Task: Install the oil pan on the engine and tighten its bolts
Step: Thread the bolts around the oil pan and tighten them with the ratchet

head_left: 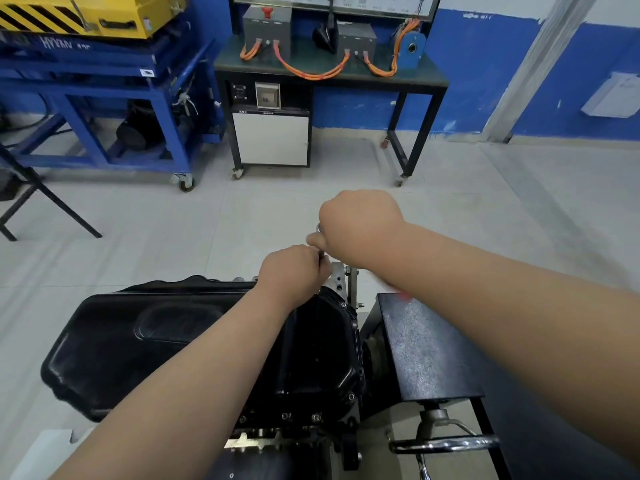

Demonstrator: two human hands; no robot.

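To our right, touching the engine stand, a black metal box (426, 351) flanks the oil pan (194, 341), and a chrome handle (446, 445) juts out beneath its near end; both crowd the right side of the work. The oil pan sits seated on the engine (277, 441) directly below us, with bolts (317, 417) showing along its near flange. At its far right corner our left hand (294, 271) pinches the shaft of a silver tool (319, 228); our right hand (360, 226), just above and beyond, is fisted round the upper end; most of the tool is hidden by both hands, so we cannot tell its exact type. Our forearms cross over the pan and the box. The pan's left and far edges give onto open floor (173, 220). That floor is pale tile. Well beyond it stands a black wheeled bench (408, 81) carrying grey boxes linked by orange cables (311, 72); to its left is a blue wheeled frame (104, 81) bearing a yellow machine (86, 15); black folding legs (52, 202) lean at the far left. The wall (485, 64) behind is blue below, white above.
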